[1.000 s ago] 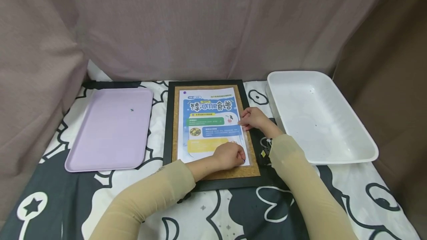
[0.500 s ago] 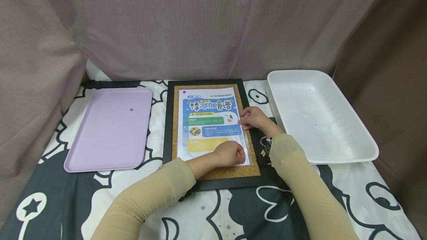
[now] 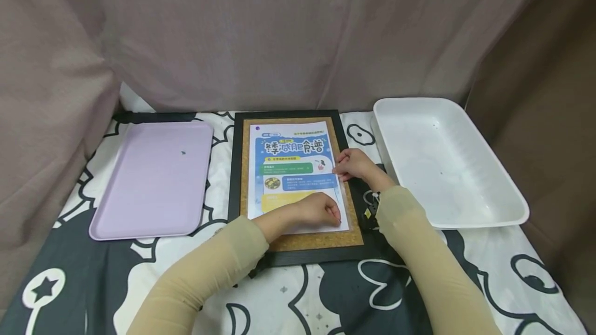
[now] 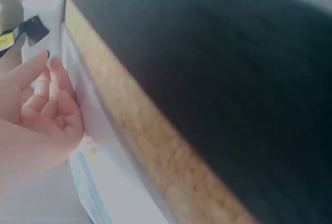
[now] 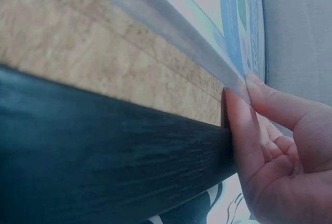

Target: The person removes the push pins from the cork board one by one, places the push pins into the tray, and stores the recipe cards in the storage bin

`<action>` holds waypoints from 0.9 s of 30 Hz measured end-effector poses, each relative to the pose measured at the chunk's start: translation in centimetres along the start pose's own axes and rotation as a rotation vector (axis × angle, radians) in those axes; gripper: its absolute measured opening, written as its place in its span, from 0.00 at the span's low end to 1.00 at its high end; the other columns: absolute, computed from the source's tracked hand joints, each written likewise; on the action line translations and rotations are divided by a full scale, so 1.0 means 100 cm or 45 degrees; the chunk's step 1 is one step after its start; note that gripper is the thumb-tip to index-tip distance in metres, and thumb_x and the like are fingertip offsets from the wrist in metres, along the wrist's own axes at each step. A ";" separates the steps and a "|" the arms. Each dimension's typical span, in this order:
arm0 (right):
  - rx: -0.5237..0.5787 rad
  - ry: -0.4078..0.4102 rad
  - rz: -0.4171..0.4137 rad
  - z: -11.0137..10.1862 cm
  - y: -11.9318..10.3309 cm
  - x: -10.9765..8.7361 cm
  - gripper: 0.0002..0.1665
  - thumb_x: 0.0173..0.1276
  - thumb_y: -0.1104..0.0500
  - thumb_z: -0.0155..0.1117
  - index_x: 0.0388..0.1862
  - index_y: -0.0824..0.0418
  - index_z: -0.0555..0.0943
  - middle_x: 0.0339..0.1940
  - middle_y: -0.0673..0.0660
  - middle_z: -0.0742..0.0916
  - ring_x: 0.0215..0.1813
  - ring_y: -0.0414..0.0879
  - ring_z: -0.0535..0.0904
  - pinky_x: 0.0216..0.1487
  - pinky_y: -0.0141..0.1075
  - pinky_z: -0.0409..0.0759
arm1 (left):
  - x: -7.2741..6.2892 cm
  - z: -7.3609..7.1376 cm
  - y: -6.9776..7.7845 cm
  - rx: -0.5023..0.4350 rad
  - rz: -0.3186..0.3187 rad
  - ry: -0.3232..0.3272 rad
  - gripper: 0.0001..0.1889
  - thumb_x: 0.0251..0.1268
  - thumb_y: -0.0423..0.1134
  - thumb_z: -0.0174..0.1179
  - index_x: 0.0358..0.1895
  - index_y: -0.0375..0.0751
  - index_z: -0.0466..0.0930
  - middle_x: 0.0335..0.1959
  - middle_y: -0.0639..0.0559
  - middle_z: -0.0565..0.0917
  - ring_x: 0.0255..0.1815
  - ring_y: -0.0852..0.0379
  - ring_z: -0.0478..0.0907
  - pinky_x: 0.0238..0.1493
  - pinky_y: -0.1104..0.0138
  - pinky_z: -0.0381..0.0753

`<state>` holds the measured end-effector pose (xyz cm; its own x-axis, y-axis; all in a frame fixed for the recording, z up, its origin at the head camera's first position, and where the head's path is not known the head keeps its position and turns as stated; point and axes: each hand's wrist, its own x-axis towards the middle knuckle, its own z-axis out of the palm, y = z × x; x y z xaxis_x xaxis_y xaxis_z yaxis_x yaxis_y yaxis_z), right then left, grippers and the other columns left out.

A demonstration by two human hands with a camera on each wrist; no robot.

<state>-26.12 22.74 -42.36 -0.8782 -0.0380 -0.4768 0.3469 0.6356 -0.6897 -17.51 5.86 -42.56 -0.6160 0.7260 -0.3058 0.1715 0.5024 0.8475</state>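
Nearest me, two beige sleeves, the left sleeve [image 3: 200, 273] and the right sleeve [image 3: 433, 262], reach in over a black-and-white patterned cloth [image 3: 293, 314]. Past them I have the lower bar of a black frame [image 3: 321, 257], then a strip of the cork board [image 3: 321, 240] inside it. The left hand [image 3: 316, 209] is over the lower right part of a printed sheet [image 3: 300, 169]; on the left wrist feed I see its thumb and forefinger pinched together on a small dark piece [image 4: 48, 54]. I cannot tell whether that hand touches the paper. The sheet lies on the cork, within the frame. A little farther up, the right hand [image 3: 356, 165] has the sheet's right edge clamped between thumb and forefinger, as the right wrist view shows me. Just below that hand, a yellow tag [image 3: 367, 214] sits on something dark beside the board. To one side of the frame I see a lilac tray [image 3: 153, 180] with a tiny green speck [image 3: 183, 153], to the other a white tub [image 3: 465, 164]. A purple dot [image 3: 257, 128] marks the sheet's far left corner. Behind everything hangs a grey-brown curtain [image 3: 233, 35].
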 end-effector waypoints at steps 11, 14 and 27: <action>-0.007 -0.002 0.023 -0.002 0.000 0.001 0.21 0.61 0.65 0.64 0.51 0.68 0.69 0.30 0.56 0.78 0.23 0.39 0.78 0.29 0.29 0.80 | -0.010 -0.032 0.000 -0.060 0.025 0.097 0.07 0.63 0.36 0.58 0.36 0.36 0.81 0.27 0.44 0.80 0.23 0.63 0.68 0.27 0.75 0.65; -0.014 -0.007 0.026 -0.001 0.000 0.001 0.21 0.61 0.64 0.64 0.51 0.68 0.69 0.30 0.56 0.78 0.23 0.39 0.78 0.29 0.29 0.80 | -0.017 -0.040 -0.001 -0.059 -0.007 0.128 0.07 0.64 0.37 0.57 0.36 0.37 0.81 0.28 0.46 0.80 0.25 0.62 0.68 0.28 0.74 0.65; 0.005 -0.010 0.002 0.000 0.001 0.001 0.21 0.61 0.65 0.64 0.50 0.69 0.69 0.31 0.57 0.77 0.24 0.39 0.78 0.28 0.28 0.80 | -0.046 -0.070 -0.019 -0.099 -0.094 0.326 0.08 0.64 0.39 0.57 0.39 0.38 0.80 0.35 0.44 0.82 0.30 0.57 0.72 0.33 0.71 0.70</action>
<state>-26.15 22.79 -42.46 -0.8752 -0.0428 -0.4819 0.3495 0.6328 -0.6909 -20.37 -1.76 -39.76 -0.8005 0.5417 -0.2566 0.0656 0.5047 0.8608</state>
